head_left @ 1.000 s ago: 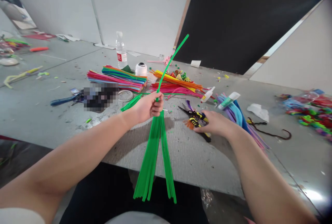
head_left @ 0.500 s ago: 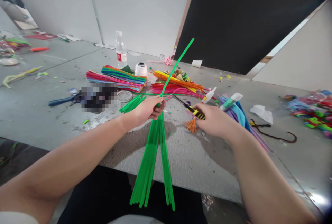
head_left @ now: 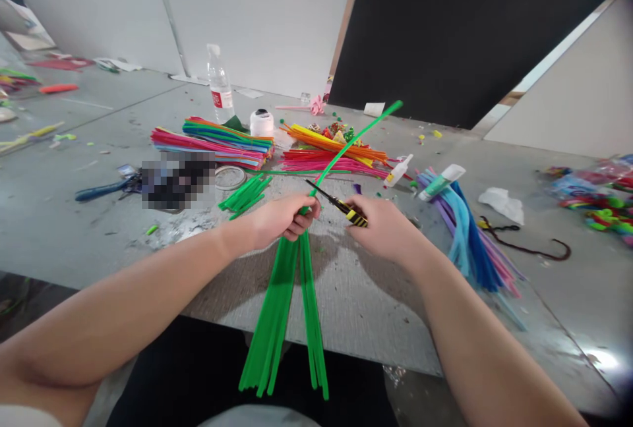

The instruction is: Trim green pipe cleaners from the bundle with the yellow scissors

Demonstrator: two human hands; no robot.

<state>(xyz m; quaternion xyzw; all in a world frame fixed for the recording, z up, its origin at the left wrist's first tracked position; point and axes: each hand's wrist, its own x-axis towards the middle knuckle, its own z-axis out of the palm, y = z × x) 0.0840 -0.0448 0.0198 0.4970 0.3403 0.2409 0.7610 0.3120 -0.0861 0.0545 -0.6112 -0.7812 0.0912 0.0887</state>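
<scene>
- Two hands at work over the table [head_left: 370, 308] edge. My left hand [head_left: 281, 216] is closed in a fist round a bundle of green pipe cleaners [head_left: 277, 321], gripped near the top so the long ends hang past the table edge toward my lap.
- One green pipe cleaner [head_left: 356, 140] sticks up and away from the fist, slanting right; pulled out from the rest, I judge, so the blades can get at it alone.
- My right hand [head_left: 383, 226] is closed round the yellow-and-black handles of scissors [head_left: 336, 203]; the blade tips sit just beside the single stem, right above my left fist. Cannot tell whether the blades touch it.
- Short green offcuts [head_left: 244, 194] lie on the table just left of my left hand, near a tape roll [head_left: 230, 178].
- Farther back: sorted stacks of multicoloured pipe cleaners [head_left: 217, 143], an orange and pink pile [head_left: 331, 150], blue and purple ones [head_left: 469, 236] to the right, all laid flat within reach.
- Writing: the water bottle [head_left: 219, 87] has a red label, characters too small to read. Glue bottle [head_left: 398, 170] and green-white tube [head_left: 442, 182] show no legible print. One patch by the pliers [head_left: 103, 188] is blurred out.
</scene>
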